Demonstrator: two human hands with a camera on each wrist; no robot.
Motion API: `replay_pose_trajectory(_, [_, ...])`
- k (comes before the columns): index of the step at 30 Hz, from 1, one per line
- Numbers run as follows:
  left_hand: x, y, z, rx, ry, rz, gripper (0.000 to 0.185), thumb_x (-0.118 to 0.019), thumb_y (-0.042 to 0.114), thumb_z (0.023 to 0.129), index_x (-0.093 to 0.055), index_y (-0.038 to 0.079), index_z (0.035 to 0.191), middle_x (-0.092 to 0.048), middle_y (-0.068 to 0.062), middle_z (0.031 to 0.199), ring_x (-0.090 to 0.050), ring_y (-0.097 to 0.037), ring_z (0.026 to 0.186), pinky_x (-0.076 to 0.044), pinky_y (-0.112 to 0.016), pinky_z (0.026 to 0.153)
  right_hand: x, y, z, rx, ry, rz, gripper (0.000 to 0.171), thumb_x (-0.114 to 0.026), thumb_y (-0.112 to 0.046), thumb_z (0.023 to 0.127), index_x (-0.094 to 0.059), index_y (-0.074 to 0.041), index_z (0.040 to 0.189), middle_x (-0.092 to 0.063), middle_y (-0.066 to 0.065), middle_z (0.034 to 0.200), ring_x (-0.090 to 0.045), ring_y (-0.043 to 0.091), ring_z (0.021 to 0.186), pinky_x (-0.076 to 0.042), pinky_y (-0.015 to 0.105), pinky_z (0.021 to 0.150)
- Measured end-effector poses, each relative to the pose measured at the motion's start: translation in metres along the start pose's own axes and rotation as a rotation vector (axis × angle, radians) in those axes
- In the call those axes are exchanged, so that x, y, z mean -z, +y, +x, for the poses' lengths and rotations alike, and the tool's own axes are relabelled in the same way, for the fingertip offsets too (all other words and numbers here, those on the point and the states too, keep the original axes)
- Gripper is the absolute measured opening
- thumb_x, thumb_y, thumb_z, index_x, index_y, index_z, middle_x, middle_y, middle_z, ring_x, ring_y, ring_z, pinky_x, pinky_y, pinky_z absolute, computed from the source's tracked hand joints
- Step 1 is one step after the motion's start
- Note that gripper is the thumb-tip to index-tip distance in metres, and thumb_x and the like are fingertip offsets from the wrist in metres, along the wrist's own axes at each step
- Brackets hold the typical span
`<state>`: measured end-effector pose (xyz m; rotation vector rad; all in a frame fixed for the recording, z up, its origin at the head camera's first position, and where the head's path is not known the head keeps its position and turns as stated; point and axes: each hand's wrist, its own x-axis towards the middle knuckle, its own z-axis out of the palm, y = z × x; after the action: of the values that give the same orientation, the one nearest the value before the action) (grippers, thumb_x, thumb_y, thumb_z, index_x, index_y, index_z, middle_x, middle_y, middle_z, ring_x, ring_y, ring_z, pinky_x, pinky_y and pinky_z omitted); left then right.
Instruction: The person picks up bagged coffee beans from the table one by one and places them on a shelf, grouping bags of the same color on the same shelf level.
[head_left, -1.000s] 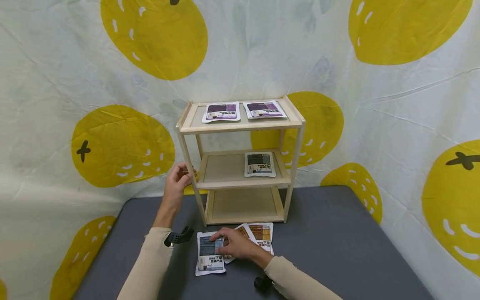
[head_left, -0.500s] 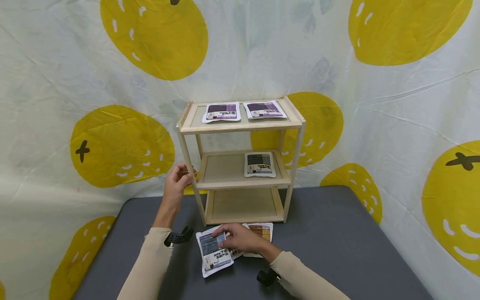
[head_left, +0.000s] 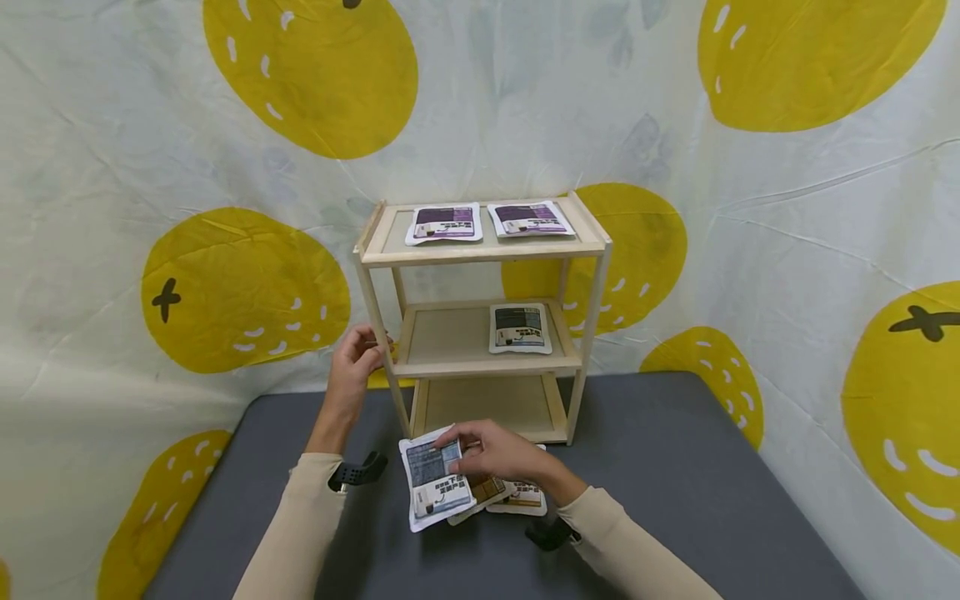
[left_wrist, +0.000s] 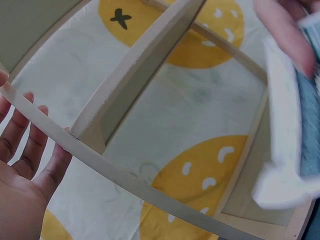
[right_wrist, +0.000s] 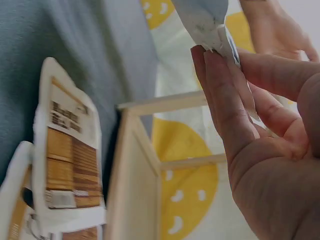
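Observation:
My right hand (head_left: 498, 454) pinches a white pouch with a blue label (head_left: 431, 492) by its right edge, thumb on one side and fingers on the other. It is raised and tilted in front of the rack's bottom shelf, and looks blurred in the left wrist view. My left hand (head_left: 349, 375) holds the left front post of the wooden rack (head_left: 487, 367) at middle-shelf height, fingers around the post (left_wrist: 125, 177). Under the right hand, two orange-brown labelled pouches lie on the table: one pouch (head_left: 528, 502) to the right, the other pouch (head_left: 483, 496) partly hidden.
Two purple-labelled pouches lie on the top shelf, a left pouch (head_left: 446, 225) and a right pouch (head_left: 531, 220). A dark-labelled pouch (head_left: 520, 328) is on the right of the middle shelf. The grey table (head_left: 675, 483) meets a lemon-patterned cloth (head_left: 787, 208).
My right hand has picked up the blue-labelled pouch from the table and carried it up toward the rack, tilting it. The left hand has stayed on the post.

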<state>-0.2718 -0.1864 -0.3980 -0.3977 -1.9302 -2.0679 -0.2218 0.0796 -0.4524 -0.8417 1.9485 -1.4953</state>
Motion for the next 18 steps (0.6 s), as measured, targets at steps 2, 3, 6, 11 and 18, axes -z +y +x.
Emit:
replay_pose_trajectory(2, [0.0,0.0,0.0,0.003,0.001,0.005,0.026,-0.054,0.005,0.102,-0.052,-0.008,0.124,-0.065,-0.003,0.104,-0.06,-0.034,0.102,-0.056,-0.028,0.085,0.005,-0.006,-0.002,0.016,0.01,0.01,0.036,-0.067,-0.003,0.095,-0.063,-0.003,0.132,-0.066,0.012,0.125,-0.07,0.017,0.09,-0.057,0.03,0.074])
replay_pose_trajectory(3, [-0.001,0.0,0.0,0.003,-0.001,0.009,0.027,-0.054,0.005,0.102,-0.051,-0.009,0.125,-0.065,-0.001,0.104,-0.06,-0.034,0.102,-0.056,-0.028,0.085,0.007,-0.008,-0.003,0.021,0.02,0.0,0.037,-0.067,-0.003,0.095,-0.063,-0.003,0.131,-0.065,0.013,0.125,-0.071,0.017,0.092,-0.057,0.03,0.075])
replay_pose_trajectory(6, [0.0,0.0,0.001,0.006,0.003,0.004,0.026,-0.054,0.004,0.102,-0.051,-0.009,0.124,-0.065,-0.006,0.106,-0.06,-0.035,0.102,-0.057,-0.029,0.085,0.014,-0.015,-0.005,0.036,0.05,-0.039,0.036,-0.068,-0.002,0.095,-0.064,-0.003,0.131,-0.067,0.014,0.121,-0.069,0.016,0.09,-0.057,0.031,0.074])
replay_pose_trajectory(11, [0.0,0.001,0.001,0.011,0.01,-0.008,0.024,-0.053,0.002,0.101,-0.052,-0.008,0.123,-0.06,-0.022,0.111,-0.06,-0.033,0.099,-0.057,-0.029,0.082,0.027,-0.03,-0.01,0.061,0.09,-0.103,0.037,-0.067,-0.005,0.096,-0.063,-0.005,0.132,-0.066,0.014,0.118,-0.063,0.015,0.085,-0.055,0.03,0.073])
replay_pose_trajectory(18, [0.0,0.002,0.001,0.016,0.002,0.008,0.027,-0.053,0.005,0.102,-0.051,-0.009,0.125,-0.058,-0.025,0.113,-0.06,-0.034,0.1,-0.057,-0.029,0.083,0.044,-0.049,-0.016,0.091,0.123,-0.059,0.044,-0.065,-0.004,0.096,-0.058,-0.006,0.14,-0.058,0.016,0.135,-0.065,0.018,0.092,-0.058,0.039,0.083])
